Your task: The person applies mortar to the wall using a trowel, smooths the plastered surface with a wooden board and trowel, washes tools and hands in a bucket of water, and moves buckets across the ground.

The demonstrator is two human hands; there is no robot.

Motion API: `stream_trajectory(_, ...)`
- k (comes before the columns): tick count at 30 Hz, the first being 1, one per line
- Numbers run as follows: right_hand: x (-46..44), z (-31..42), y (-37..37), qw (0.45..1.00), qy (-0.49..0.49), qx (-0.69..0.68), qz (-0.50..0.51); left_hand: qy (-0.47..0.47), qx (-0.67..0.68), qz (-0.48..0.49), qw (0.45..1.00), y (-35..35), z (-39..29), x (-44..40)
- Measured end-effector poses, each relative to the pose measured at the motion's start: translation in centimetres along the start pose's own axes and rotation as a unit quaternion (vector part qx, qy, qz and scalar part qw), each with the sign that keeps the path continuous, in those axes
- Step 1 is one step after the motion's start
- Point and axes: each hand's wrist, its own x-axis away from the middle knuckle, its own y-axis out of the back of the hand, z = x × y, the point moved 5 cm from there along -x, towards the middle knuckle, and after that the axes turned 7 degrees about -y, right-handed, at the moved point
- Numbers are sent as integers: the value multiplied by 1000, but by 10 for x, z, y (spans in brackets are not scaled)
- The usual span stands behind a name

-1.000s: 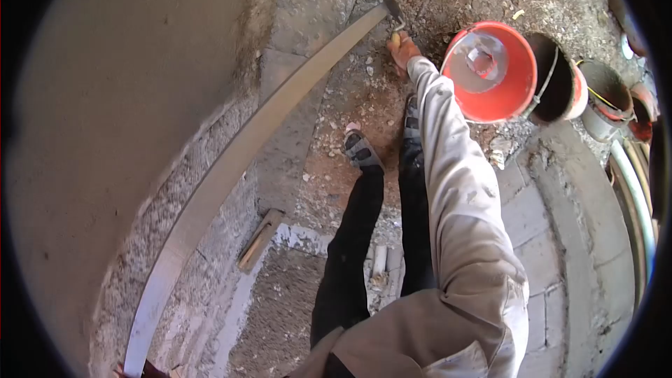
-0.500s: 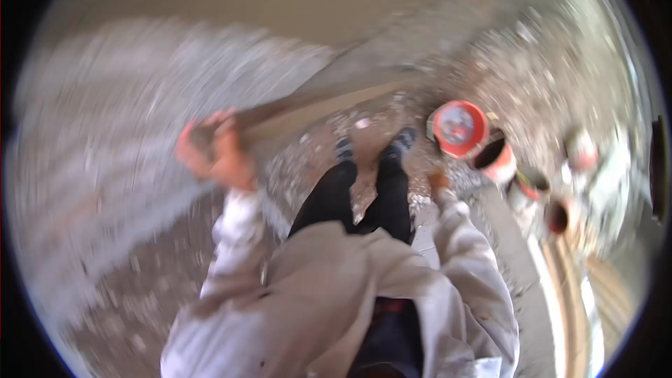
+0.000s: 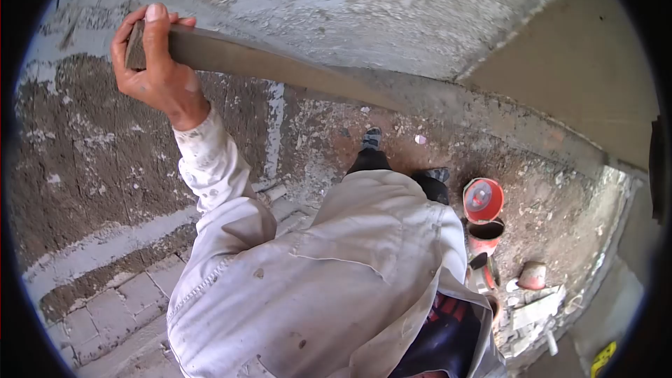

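"What's in the fingers [image 3: 157, 38]?"
"The left hand [image 3: 162, 78] grips one end of the single board [image 3: 252, 59], which slants out ahead of the two feet [image 3: 371, 140]. The right hand is unseen; I can't tell."
"Containers?"
"Four buckets [image 3: 484, 246] in a row, a fifth bucket [image 3: 532, 276] apart. The red bucket [image 3: 495, 199] holds something pale."

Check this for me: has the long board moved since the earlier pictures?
Yes: the board has shifted away from the bright red bucket; its far end now sits farther from it.
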Motion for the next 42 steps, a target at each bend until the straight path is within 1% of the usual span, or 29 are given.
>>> stream_trajectory(2,19,8,-17,1000,6,2,4,3,-46,-43,998,36,27,-22)
stream_trajectory(5,46,8,-41,1000,-1,8,6,-54,-177,-62,981,82,83,-54)
stream_trajectory(8,70,-6,-60,1000,-16,26,0,-60,-346,-111,930,118,133,-78)
stream_trajectory(11,89,-28,-76,999,-40,34,-11,-13,-450,-117,885,153,194,-108)
stream_trajectory(12,96,-35,-80,998,-49,36,-16,-17,-474,-122,872,163,216,-120)
stream_trajectory(15,117,-51,-94,996,-67,46,-26,51,-538,-100,835,185,277,-154)
stream_trajectory(18,136,-63,-110,995,-78,56,-33,142,-553,-75,818,212,380,-176)
stream_trajectory(19,139,-65,-117,995,-76,59,-35,159,-565,-61,808,219,418,-178)
stream_trajectory(20,143,-70,-121,994,-77,60,-36,158,-563,-35,810,234,464,-168)
stream_trajectory(21,150,-78,-122,994,-78,58,-42,136,-547,3,826,247,516,-155)
stream_trajectory(22,159,-93,-125,994,-82,55,-49,112,-465,73,875,261,577,-134)
stream_trajectory(23,170,-104,-130,993,-89,55,-62,268,-90,136,950,277,654,-101)
stream_trajectory(24,180,-121,-135,991,-98,61,-74,474,208,102,849,286,713,-61)
stream_trajectory(25,184,-129,-144,988,-105,70,-85,538,237,86,805,268,696,-2)
stream_trajectory(26,195,-141,-150,986,-118,69,-97,549,187,158,800,250,698,62)
stream_trajectory(27,201,-147,-159,984,-130,63,-105,386,-6,393,835,239,703,124)
stream_trajectory(28,203,-157,-166,982,-141,52,-111,94,-213,576,783,224,687,181)
stream_trajectory(29,204,-159,-173,981,-151,32,-114,-139,-256,593,750,200,660,233)
stream_trajectory(30,201,-160,-177,981,-159,-4,-114,259,-103,673,686,189,648,291)
stream_trajectory(31,196,-164,-181,979,-166,-52,-108,515,-108,571,630,151,610,339)
stream_trajectory(32,187,-166,-181,973,-172,-122,-90,715,-140,373,574,99,533,377)
stream_trajectory(33,180,-166,-181,962,-180,-191,-73,704,-126,409,567,55,492,412)
stream_trajectory(34,177,-160,-174,935,-203,-286,-60,634,-63,515,573,14,444,444)
stream_trajectory(35,176,-140,-165,897,-224,-377,-45,577,-33,598,555,-33,387,465)
stream_trajectory(36,161,-130,-155,906,-198,-370,-56,532,15,664,525,-79,322,480)
stream_trajectory(37,142,-123,-147,887,-194,-418,-31,483,61,724,489,-120,258,494)
stream_trajectory(39,101,-106,-128,845,-181,-504,-5,421,122,798,413,-175,157,526)
stream_trajectory(40,90,-85,-116,817,-214,-536,10,409,120,826,369,-190,126,546)
stream_trajectory(42,58,-58,-100,781,-182,-595,43,383,114,874,277,-219,66,598)
